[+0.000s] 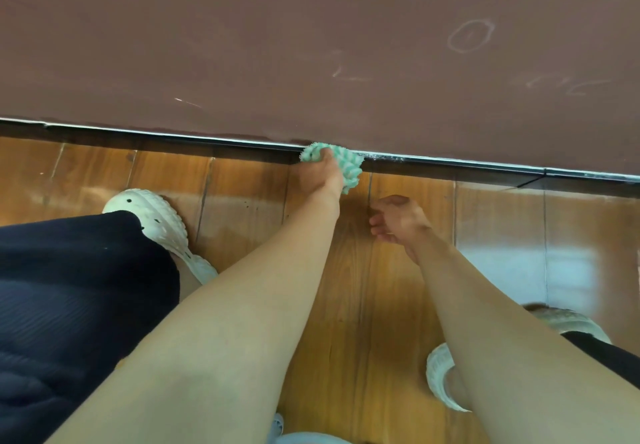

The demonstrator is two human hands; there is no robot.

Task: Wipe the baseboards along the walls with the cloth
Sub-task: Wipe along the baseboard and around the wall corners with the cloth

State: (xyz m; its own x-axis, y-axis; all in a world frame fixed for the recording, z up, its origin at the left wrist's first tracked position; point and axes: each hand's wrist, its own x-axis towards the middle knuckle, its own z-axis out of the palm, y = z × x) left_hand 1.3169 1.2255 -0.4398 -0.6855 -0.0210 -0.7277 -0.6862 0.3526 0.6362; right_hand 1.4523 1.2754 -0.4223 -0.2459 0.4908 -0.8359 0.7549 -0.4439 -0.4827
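Observation:
A green-and-white nubby cloth [348,163] is bunched against the dark baseboard strip [173,142] where the brown wall meets the wooden floor. My left hand [320,175] grips the cloth and presses it onto the baseboard; its fingers are hidden in the fabric. My right hand [398,220] hovers just above the floor to the right and nearer me, fingers loosely curled, holding nothing. White dust shows on the baseboard's top edge [391,158] right of the cloth.
The brown wall [311,45] carries chalk marks at upper right. My feet in white clogs stand on the glossy wooden floor [242,208], one at left [156,215], one at lower right [440,378]. A dark garment [69,288] covers my left knee.

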